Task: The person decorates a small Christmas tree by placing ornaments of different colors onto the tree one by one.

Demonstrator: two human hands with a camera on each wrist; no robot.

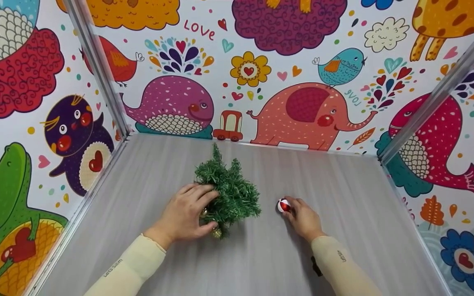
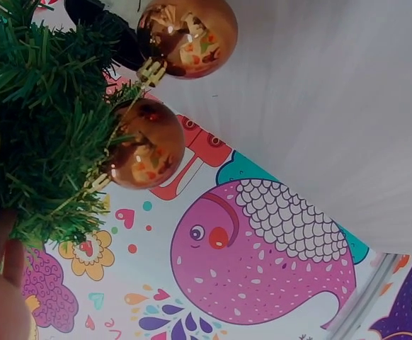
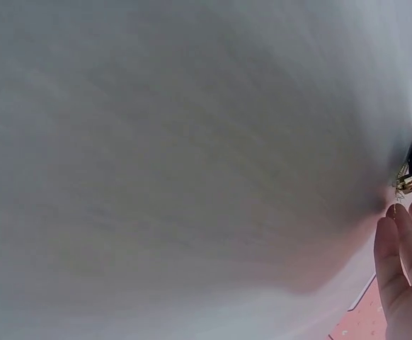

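Observation:
A small green artificial Christmas tree (image 1: 233, 191) stands on the grey table, left of the middle. My left hand (image 1: 185, 211) holds it from the left, fingers on the upper branches and thumb lower down. Gold baubles hang on that side, one glittery bauble (image 1: 216, 233) below the thumb. Up close in the left wrist view are a shiny copper-gold bauble (image 2: 148, 145) and another bauble (image 2: 192, 35). To the right of the tree, my right hand (image 1: 305, 218) pinches a red-and-white bauble (image 1: 283, 205) low over the table. Its gold cap (image 3: 406, 184) and string show in the right wrist view.
The grey wood-grain table (image 1: 261, 263) is enclosed by patterned walls (image 1: 261, 102) at the back and both sides. Metal posts, such as the left post (image 1: 97, 65), stand at the back corners. A metal strip (image 1: 56, 246) runs along the left table edge.

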